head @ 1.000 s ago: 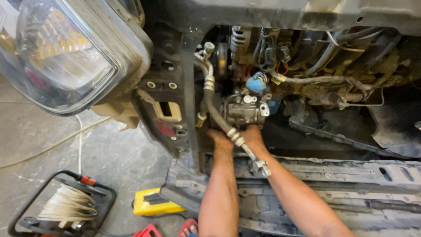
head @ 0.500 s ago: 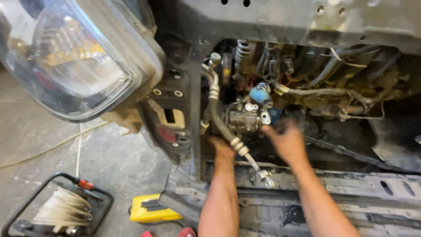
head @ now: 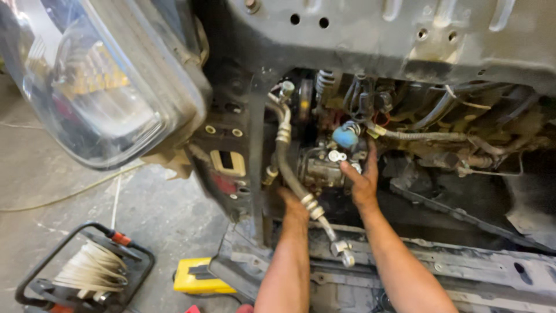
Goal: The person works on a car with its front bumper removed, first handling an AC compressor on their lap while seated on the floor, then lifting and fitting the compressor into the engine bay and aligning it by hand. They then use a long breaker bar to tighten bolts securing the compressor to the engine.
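Centre of frame: a grimy grey metal compressor unit (head: pixel 324 168) sits low in the open front of a car, bumper removed, with a clear headlamp (head: pixel 98 81) at upper left.

The left hand (head: pixel 292 203) reaches in below and left of the unit, passing behind a black rubber hose with silver crimped fittings (head: pixel 289 174); its fingers are hidden, so whether it grips anything cannot be told. The right hand (head: pixel 362 179) lies on the unit's right side with fingers spread loosely against the housing, not closed around anything.

Progress, as a judgement: the unit is still seated in its place and the hose's lower end fitting (head: pixel 341 250) hangs free over the grey crossmember (head: pixel 463 264), so some disconnection looks done while the unit itself is not out.

Against half a second earlier: the right hand was lifted off and blurred at centre right; now it rests on the unit. The left arm has hardly shifted.

Lower left: a cable reel in a black frame (head: pixel 87 269) and a yellow box-shaped tool (head: pixel 194 277) on the concrete floor (head: pixel 69 191).
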`<state>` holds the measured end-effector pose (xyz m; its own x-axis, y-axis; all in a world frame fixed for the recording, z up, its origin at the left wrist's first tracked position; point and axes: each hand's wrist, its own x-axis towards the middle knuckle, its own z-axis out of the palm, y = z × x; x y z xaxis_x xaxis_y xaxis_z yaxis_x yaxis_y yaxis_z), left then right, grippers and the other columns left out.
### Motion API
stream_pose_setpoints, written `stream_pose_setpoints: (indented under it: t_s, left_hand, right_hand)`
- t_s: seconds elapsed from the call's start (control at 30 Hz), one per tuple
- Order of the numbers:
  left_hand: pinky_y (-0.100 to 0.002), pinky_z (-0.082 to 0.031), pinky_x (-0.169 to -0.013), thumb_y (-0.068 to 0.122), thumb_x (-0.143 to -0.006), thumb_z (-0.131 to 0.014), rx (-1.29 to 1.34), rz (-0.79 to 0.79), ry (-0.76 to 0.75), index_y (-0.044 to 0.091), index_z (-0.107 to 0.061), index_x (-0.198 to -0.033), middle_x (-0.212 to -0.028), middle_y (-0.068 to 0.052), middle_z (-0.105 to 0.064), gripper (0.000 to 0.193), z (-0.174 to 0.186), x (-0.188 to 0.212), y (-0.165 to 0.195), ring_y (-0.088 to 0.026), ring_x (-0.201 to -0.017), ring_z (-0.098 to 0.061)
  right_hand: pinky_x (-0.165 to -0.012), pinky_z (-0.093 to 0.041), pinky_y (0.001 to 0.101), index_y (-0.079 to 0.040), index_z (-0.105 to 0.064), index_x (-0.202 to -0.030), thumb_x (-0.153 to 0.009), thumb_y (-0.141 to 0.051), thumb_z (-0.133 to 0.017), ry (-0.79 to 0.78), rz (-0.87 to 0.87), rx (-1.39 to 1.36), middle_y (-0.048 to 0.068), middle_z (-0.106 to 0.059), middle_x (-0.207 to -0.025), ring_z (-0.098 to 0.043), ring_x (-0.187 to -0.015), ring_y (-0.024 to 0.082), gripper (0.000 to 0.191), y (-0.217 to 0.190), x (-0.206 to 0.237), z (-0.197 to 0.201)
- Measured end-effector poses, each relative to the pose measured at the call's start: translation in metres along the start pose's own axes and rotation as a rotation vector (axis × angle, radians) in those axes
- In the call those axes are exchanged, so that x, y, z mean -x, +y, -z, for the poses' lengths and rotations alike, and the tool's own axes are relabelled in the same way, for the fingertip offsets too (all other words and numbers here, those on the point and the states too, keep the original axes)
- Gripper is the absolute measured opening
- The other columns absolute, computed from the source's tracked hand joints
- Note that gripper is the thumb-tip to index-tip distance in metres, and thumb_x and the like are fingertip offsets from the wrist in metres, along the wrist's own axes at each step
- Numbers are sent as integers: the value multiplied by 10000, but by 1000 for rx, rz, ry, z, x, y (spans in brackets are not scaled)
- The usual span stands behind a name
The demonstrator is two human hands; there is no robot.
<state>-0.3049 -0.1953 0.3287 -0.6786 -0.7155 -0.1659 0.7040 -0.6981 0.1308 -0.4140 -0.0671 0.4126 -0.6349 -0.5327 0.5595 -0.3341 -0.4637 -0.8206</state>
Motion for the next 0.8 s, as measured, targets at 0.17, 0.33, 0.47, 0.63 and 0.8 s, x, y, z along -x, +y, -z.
stream_pose_setpoints:
  t_s: [0.17, 0.33, 0.47, 0.63, 0.8]
  left_hand:
    - [-520, -526, -828, 742, -940, -271, -30, -28, 5, 168, -653, -1211, -1034, -93, -666, 741, -5, -1, 7, -326, -937, -628]
    - [-519, -526, -820, 743, -937, -277, -55, -33, 22, 164, -662, -1185, -1000, -93, -669, 738, -12, 11, 11, -323, -913, -629]
    - [-518, -526, -813, 745, -936, -281, -79, -17, 52, 162, -670, -1165, -973, -93, -671, 737, -13, 26, 9, -321, -893, -629]
    - [-517, -525, -805, 746, -934, -287, -109, -15, 83, 158, -679, -1139, -939, -93, -674, 736, -17, 42, 10, -318, -869, -630]
    - [-516, -525, -797, 748, -931, -292, -133, -17, 106, 155, -688, -1114, -905, -93, -677, 736, -25, 51, 9, -316, -844, -630]
  right_hand:
    - [-1172, -348, 353, -24, -354, -1567, -855, -289, -768, 15, 57, -71, 112, -522, -1437, -496, -1328, 240, 865, 7, 8, 0]
    - [-1136, -371, 330, -48, -404, -1538, -976, -343, -687, 61, 34, -124, 78, -539, -1357, -498, -1251, 200, 694, 23, 9, 2]
    - [-1158, -342, 324, -39, -422, -1517, -1008, -312, -639, 78, 27, -85, 77, -533, -1389, -481, -1291, 193, 617, 26, 5, 4]
    - [-1143, -364, 324, -28, -453, -1492, -988, -241, -647, 110, 11, -74, 80, -560, -1370, -506, -1273, 197, 581, 22, 4, 1]
    - [-1097, -445, 327, -16, -496, -1466, -968, -167, -680, 161, 45, -61, 83, -639, -1301, -591, -1195, 201, 551, 24, 2, -8]
